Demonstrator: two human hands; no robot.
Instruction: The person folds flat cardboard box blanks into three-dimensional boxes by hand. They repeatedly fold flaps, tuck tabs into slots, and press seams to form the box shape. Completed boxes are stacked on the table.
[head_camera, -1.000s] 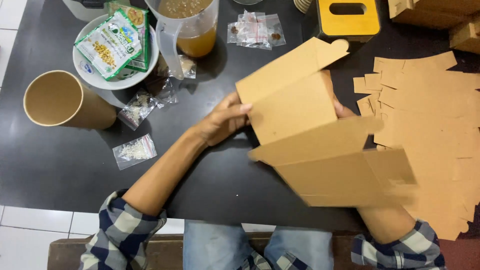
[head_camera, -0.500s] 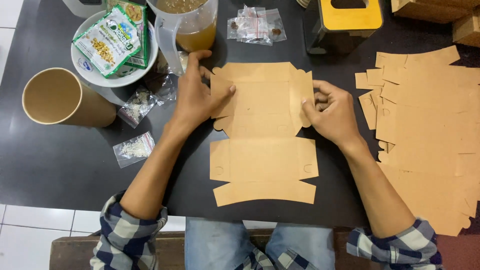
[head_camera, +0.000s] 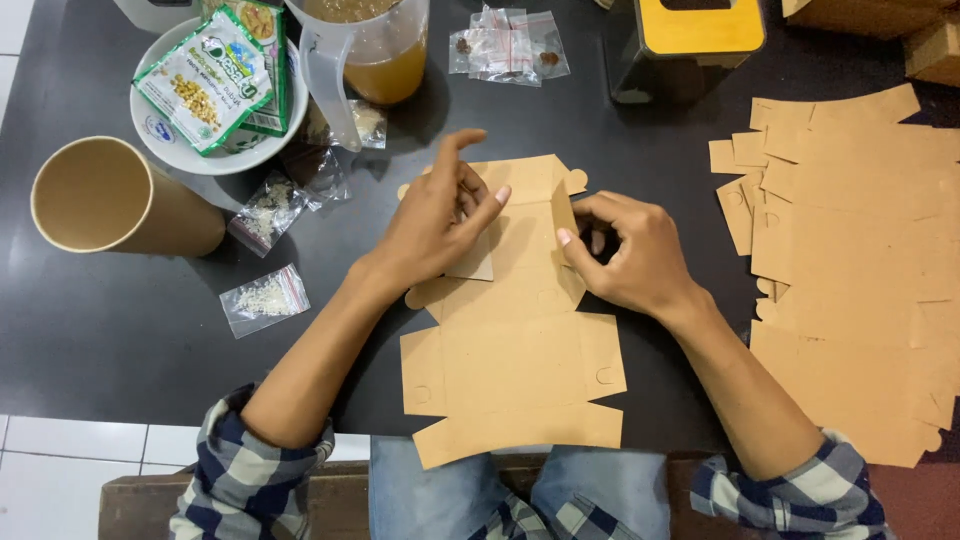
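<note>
A: Cardboard (head_camera: 510, 360), one die-cut brown blank, lies flat on the dark surface (head_camera: 120, 350) and serves as the landmark. What sits left of it?

B: Well left of the blank, a paper cup (head_camera: 110, 200) lies on its side. Nearer the blank are small clear bags (head_camera: 265, 298) of grains, and up-left a white bowl (head_camera: 175, 150) holding green snack packets (head_camera: 205, 80).

A: And the hands?

B: The left hand (head_camera: 435, 225) rests on the blank's far left part, fingers spread and partly lifted, palm pressing a side flap inward. The right hand (head_camera: 630, 255) is at the blank's far right edge, thumb and fingers pinching a side flap that stands raised off the surface.

A: How far along is the folding?

B: Early, I'd judge. Only the far side flaps are being lifted; the near panels of the blank lie flat and unfolded, and no walls are locked together.

A: Beyond the blank?

B: Past its far edge stand a plastic jug (head_camera: 375, 50) of amber liquid, more small bags (head_camera: 510, 45) and a yellow-topped container (head_camera: 690, 40). Right of the blank lies a stack of flat blanks (head_camera: 860, 260), all unfolded.
</note>
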